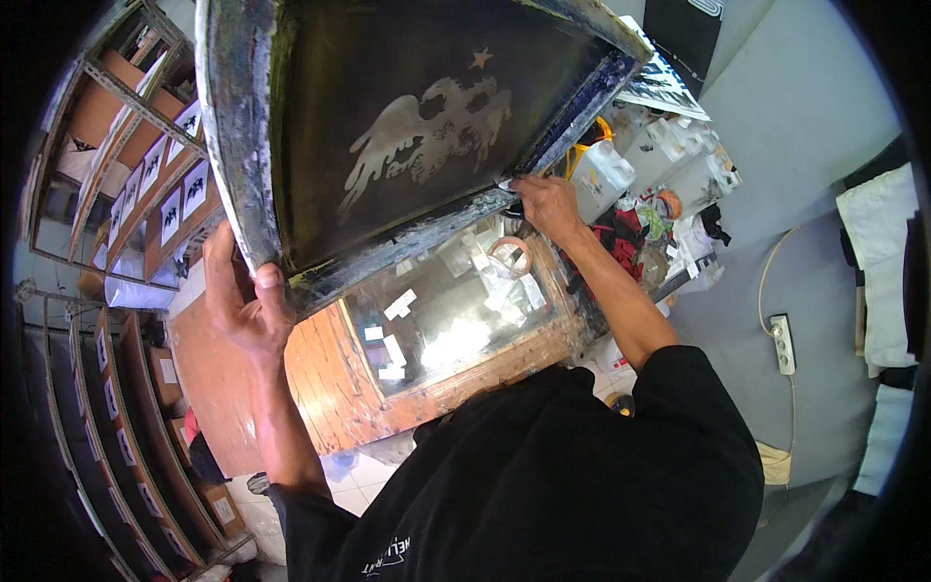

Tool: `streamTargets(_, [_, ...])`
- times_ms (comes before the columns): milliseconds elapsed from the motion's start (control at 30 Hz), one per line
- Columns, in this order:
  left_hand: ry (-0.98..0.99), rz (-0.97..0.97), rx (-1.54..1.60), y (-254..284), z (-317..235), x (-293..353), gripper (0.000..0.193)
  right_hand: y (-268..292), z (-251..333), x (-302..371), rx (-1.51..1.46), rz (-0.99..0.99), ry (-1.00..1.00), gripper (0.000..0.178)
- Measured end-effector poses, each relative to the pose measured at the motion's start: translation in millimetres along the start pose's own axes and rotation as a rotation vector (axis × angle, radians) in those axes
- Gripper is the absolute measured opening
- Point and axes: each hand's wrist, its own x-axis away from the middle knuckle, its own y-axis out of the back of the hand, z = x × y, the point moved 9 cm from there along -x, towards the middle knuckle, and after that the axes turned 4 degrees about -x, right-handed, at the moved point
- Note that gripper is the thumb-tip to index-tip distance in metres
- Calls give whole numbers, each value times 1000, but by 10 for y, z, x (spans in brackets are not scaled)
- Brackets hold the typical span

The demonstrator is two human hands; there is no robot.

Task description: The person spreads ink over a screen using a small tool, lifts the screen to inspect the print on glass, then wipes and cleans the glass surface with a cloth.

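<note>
A screen printing frame [236, 126] is held up tilted over the table, its dark mesh [320, 87] showing a pale winged design [427, 136] with a star. My left hand [250, 303] grips the frame's lower left corner, with the thumb over its face. At the lower right of the frame, my right hand [551, 208] has its fingers closed on a small white piece [504, 184] against the inner edge. Whether that piece is cloth or tape I cannot tell. Ink stains and worn tape cover the frame's borders.
Below lies a wooden table [325, 388] with a glass panel [436, 339], white paper scraps [400, 305] and a tape roll [510, 255]. Shelves [121, 126] with boxes stand left. Clutter [659, 213] sits beyond my right arm. A power strip [782, 344] hangs on the grey wall.
</note>
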Motion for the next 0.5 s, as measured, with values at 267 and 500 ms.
streamTargets(267, [-87,-75,-141,36,-4,13,58,-81,17,-87,70,45,-44,19])
streamTargets(500, [-152,-130,-158,44,7,19,59,-26,-36,-93,5,53,-77,22])
